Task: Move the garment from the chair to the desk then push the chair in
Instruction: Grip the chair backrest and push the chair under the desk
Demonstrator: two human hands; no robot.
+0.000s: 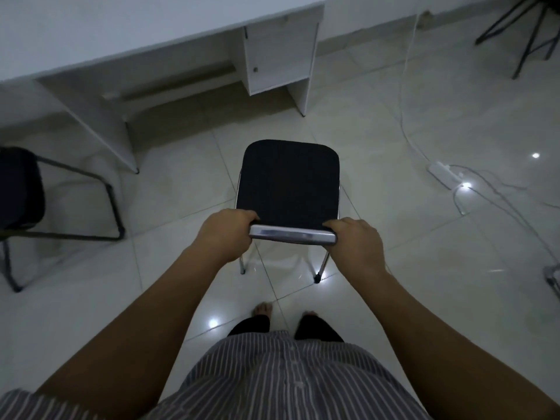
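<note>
A chair (288, 183) with a black padded seat and chrome legs stands on the tiled floor, a short way in front of the white desk (127, 31). Its silver top rail runs across the near side of the seat. My left hand (225, 234) grips the rail's left end and my right hand (354, 242) grips its right end. The seat is bare. No garment shows on the chair or on the visible part of the desk top.
The desk has a knee space (188, 95) and a small cabinet (278, 53) to its right. A second black chair (21, 189) stands at the left. A white power strip (444, 174) and cables lie on the floor at right. Black tripod legs (524, 28) stand far right.
</note>
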